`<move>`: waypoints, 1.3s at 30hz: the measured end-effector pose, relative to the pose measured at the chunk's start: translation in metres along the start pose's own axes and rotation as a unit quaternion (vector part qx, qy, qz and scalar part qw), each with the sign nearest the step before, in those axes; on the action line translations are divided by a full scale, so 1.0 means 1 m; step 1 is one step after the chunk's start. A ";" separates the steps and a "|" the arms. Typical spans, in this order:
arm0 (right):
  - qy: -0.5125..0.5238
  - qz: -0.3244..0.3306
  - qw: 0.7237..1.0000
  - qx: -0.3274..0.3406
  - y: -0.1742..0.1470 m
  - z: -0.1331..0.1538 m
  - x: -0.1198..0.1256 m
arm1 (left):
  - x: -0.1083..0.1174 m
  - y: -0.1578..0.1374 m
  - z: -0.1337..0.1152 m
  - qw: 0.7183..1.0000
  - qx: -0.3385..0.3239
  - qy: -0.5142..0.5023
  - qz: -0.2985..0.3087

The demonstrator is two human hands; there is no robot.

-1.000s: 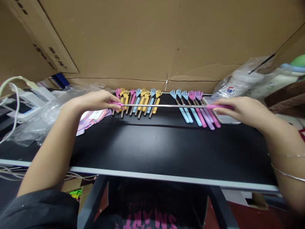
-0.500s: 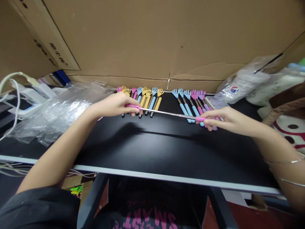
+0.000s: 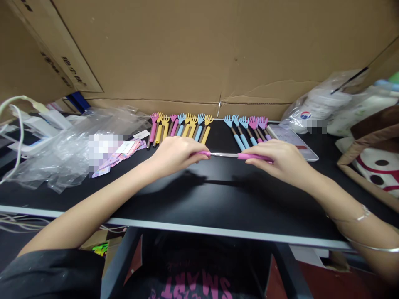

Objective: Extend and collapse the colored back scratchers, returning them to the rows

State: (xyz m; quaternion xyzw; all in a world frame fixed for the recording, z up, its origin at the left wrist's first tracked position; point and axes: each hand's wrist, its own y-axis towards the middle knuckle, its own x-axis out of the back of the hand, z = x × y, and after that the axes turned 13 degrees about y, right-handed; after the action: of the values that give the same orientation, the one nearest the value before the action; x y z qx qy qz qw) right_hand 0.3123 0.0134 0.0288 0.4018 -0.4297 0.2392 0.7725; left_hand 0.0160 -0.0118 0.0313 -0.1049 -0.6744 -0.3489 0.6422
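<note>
Between my hands a pink telescopic back scratcher (image 3: 225,155) is held level above the black desk, with a short stretch of its metal rod showing. My left hand (image 3: 179,154) is closed on the pink claw end, which the fingers mostly hide. Wrapped round the pink handle at the other end is my right hand (image 3: 277,158). Behind my left hand lies a row of yellow, blue and pink back scratchers (image 3: 187,129). A second group of blue, pink and purple back scratchers (image 3: 241,137) lies behind my right hand, which partly covers it.
Clear plastic bags (image 3: 68,145) and pink-purple paper cards (image 3: 124,153) lie on the desk's left. A phone (image 3: 296,143) rests beside the right group. Further right stand a bagged cup (image 3: 324,106) and a brown-and-white bag (image 3: 378,162). Cardboard (image 3: 199,54) walls the back.
My hands have come closer together, and the back scratcher's rod has become much shorter. The paper cards and more of the phone now show.
</note>
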 end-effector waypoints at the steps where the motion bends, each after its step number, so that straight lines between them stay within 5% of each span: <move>1: 0.016 0.016 1.000 0.004 0.000 -0.002 0.004 | 0.002 0.000 0.000 1.000 -0.001 -0.020 0.019; 6: 0.114 0.100 0.987 -0.048 -0.001 -0.013 0.020 | 0.016 0.001 0.010 0.990 0.006 -0.082 0.113; 10: 0.164 0.129 0.971 -0.119 -0.005 -0.023 0.039 | 0.028 -0.001 0.035 0.988 0.014 -0.086 0.125; 17: 0.146 0.160 0.958 -0.189 -0.019 -0.046 0.072 | 0.041 -0.009 0.076 0.969 0.026 -0.137 0.205; 24: 0.152 0.140 0.959 -0.196 -0.017 -0.042 0.063 | 0.032 -0.008 0.086 0.982 0.049 -0.098 0.152; 30: 0.170 0.092 0.964 -0.182 -0.011 -0.033 0.042 | 0.018 -0.005 0.068 0.991 0.040 -0.048 0.116; 35: 0.052 0.021 0.988 -0.146 -0.011 -0.024 0.020 | 0.006 -0.004 0.034 0.995 0.030 0.067 0.070; 39: 0.000 -0.023 0.997 -0.070 -0.010 -0.011 0.004 | -0.004 -0.003 0.018 0.999 0.003 0.037 0.032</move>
State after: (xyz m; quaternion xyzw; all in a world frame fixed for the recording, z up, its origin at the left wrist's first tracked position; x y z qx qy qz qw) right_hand 0.3265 0.0173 0.0251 0.3567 -0.4362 0.1908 0.8038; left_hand 0.0010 -0.0018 0.0275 -0.1115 -0.6477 -0.3297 0.6777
